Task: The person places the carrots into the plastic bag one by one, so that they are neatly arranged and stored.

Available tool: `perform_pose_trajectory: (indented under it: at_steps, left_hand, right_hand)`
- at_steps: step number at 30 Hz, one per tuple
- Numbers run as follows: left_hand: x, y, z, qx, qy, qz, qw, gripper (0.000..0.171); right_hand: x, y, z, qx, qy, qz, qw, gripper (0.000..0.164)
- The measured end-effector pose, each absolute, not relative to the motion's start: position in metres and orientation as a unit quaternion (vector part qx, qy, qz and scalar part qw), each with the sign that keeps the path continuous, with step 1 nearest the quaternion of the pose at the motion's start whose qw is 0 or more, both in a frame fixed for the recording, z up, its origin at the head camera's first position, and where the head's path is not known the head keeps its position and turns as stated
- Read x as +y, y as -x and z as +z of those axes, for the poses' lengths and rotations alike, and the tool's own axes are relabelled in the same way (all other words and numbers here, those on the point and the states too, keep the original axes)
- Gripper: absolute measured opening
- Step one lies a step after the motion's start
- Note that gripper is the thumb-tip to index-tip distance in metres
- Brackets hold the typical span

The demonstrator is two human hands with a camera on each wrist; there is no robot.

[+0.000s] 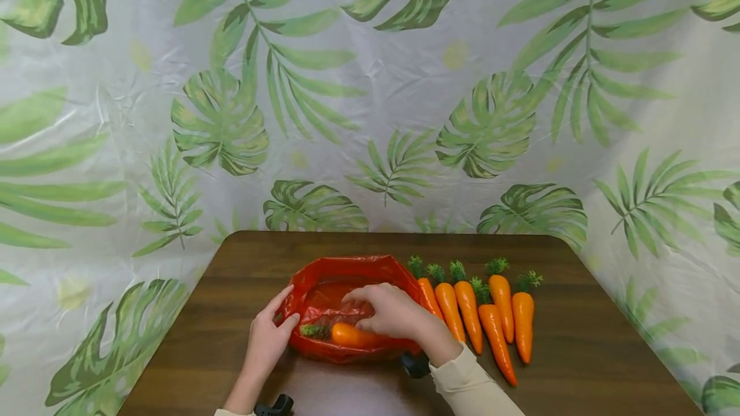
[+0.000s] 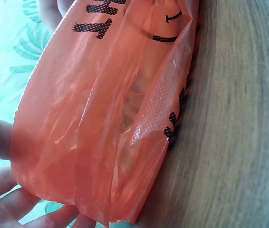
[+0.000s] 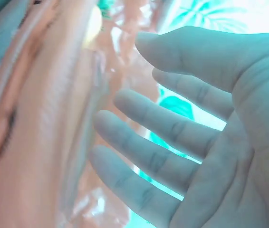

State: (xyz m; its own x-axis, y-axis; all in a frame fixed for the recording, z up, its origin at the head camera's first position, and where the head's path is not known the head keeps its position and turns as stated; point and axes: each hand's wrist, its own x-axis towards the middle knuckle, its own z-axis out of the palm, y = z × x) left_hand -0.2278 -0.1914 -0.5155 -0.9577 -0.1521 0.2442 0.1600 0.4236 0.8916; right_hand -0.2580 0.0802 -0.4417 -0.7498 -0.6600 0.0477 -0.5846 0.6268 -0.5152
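Note:
A red plastic bag (image 1: 332, 356) stands wide-mouthed on the table, black print on its wall in the left wrist view. Inside it lies an orange carrot (image 1: 349, 335) with its green top pointing left. My left hand (image 1: 270, 326) is at the bag's left side, fingers and thumb spread and touching near the rim; in the left wrist view the bag (image 2: 77, 118) hides some fingertips. Over the bag's mouth is my right hand (image 1: 388, 311), thumb close above the carrot. In the right wrist view this hand (image 3: 210, 128) has parted, gently bent fingers holding nothing.
Several carrots with green tops lie right of the bag, among them a front carrot (image 1: 497, 342) and a rightmost carrot (image 1: 523, 326); the nearest carrot (image 1: 429, 297) lies against the bag's side. Behind the brown wooden table (image 1: 590, 339) hangs a leaf-patterned sheet (image 1: 405, 95).

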Motion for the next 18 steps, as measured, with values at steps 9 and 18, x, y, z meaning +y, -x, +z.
perform_pose_trajectory:
  at_steps: [9, 18]
  left_hand:
    - [-0.191, 0.227, -0.517, -0.826, 0.01, -0.542, 0.152, 0.054]
    - [-0.191, 0.227, -0.518, -0.823, 0.01, -0.547, 0.151, 0.052]
  right_hand:
    - [0.099, 0.251, -0.424, 0.904, 0.322, -0.278, 0.035, 0.045]
    - [0.12, 0.245, -0.414, 0.91, 0.296, -0.29, -0.003, 0.047]
